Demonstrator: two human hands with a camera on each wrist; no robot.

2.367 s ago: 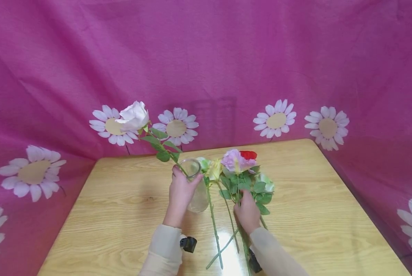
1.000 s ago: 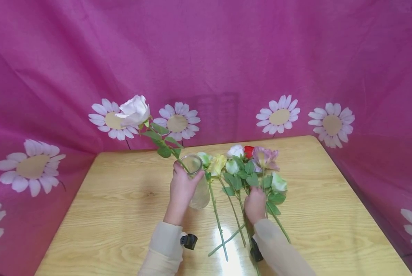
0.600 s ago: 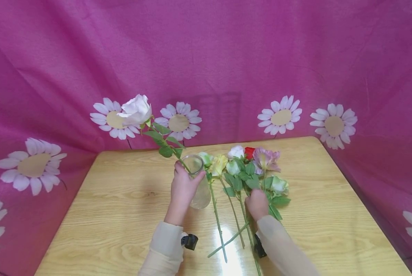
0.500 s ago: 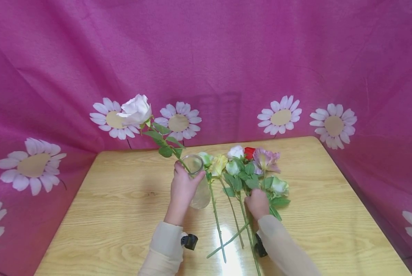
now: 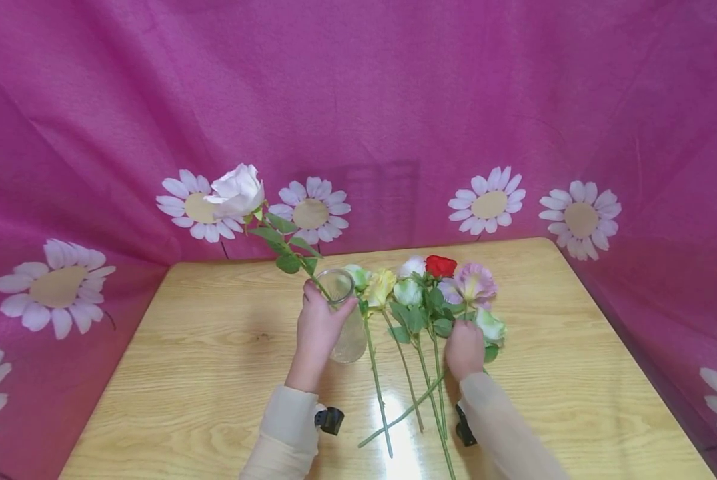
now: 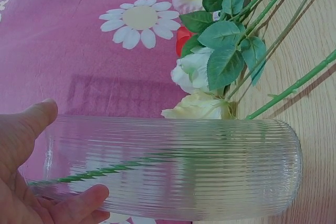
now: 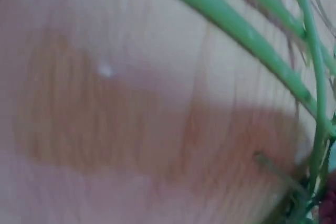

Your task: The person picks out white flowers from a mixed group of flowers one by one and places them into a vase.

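In the head view my left hand (image 5: 319, 327) grips a clear ribbed glass vase (image 5: 349, 340) around its neck. A white rose (image 5: 238, 192) stands in it, leaning left; its green stem shows through the ribbed glass (image 6: 173, 182) in the left wrist view. My right hand (image 5: 465, 348) is curled at the stem of a pink-purple flower (image 5: 477, 283), low over the table; its fingertips are hidden. Beside it lie a red rose (image 5: 440, 267) and a green-white rose (image 5: 491, 327). The right wrist view shows blurred green stems (image 7: 231, 24) but no clear fingers.
Between the hands lie a yellow flower (image 5: 379, 287), more white-green blooms (image 5: 407, 292) and several long stems (image 5: 379, 393), some crossing, on the wooden table (image 5: 214, 373). A pink cloth (image 5: 364, 100) with printed daisies rises behind the table.
My right hand first lowered the pink-purple flower to the right, then shifted slightly further right. The red rose is now more exposed, its stem lying separately. My left hand stays at the vase.
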